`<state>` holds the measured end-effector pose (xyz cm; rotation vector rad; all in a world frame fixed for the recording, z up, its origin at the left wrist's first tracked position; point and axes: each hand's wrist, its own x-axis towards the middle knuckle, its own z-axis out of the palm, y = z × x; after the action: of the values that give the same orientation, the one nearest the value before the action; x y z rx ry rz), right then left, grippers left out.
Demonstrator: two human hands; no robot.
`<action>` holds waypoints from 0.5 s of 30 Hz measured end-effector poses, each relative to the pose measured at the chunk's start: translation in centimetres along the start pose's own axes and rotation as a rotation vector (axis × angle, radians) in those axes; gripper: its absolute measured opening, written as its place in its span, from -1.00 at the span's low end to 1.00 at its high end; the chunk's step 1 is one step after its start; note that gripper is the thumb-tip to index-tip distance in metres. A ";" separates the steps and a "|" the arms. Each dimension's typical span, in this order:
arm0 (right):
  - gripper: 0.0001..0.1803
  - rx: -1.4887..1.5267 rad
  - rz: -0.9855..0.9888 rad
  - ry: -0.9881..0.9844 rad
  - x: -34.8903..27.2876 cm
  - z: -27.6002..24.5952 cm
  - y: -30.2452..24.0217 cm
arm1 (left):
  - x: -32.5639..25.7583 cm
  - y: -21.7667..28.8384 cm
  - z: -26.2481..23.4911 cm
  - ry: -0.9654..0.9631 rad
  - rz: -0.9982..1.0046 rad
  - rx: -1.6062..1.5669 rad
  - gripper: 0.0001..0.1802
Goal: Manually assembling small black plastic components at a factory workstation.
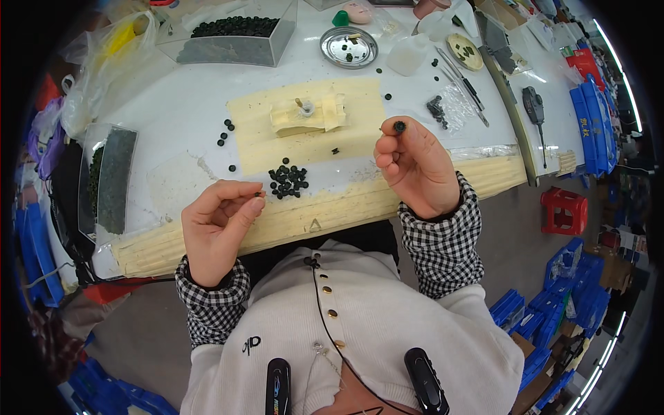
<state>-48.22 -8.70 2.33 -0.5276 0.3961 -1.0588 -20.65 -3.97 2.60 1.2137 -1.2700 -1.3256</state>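
Head view: we look down on both hands raised over the near bench edge.
Left hand [218, 225]: ours, fingers curled; thumb and forefinger pinch something tiny and dark, too small to identify.
Right hand [413, 166]: ours, held higher; fingertips grip a small round black rubber ring [399, 126].
Key relation: ring sits at the right fingertips, well apart from the left hand and to its right; right hand is nearer by far.
Ring axis: hole faces up toward the camera.
Loose pile of small black rings [288, 179]: on the bench between our hands, just beyond the left fingertips.
Cream foam jig block [308, 114]: beyond the pile.
Round metal dish [348, 47]: far side.
Clear plastic bin of black parts [232, 38]: far left.
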 end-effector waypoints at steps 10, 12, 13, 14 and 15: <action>-0.73 -0.556 -0.158 0.182 0.2 0.5 -0.6 | -0.1 0.0 -0.1 0.004 -0.006 0.007 -0.81; -0.85 -1.066 -0.297 0.329 0.9 0.6 -0.8 | -0.3 0.0 -0.3 0.011 -0.013 0.005 -0.81; -0.87 -1.375 -0.427 0.314 1.3 0.3 -0.9 | -0.3 0.0 -0.3 0.011 -0.016 0.004 -0.81; -0.89 -1.682 -0.559 0.290 1.9 -0.1 -1.0 | -0.3 0.0 -0.3 0.009 -0.013 0.005 -0.81; -0.90 -1.987 -0.695 0.257 2.2 -0.4 -1.0 | -0.3 0.0 -0.4 0.008 -0.011 0.006 -0.81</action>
<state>-48.24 -11.18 2.46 -2.4146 1.5726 -1.0735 -20.26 -3.71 2.61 1.2305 -1.2639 -1.3240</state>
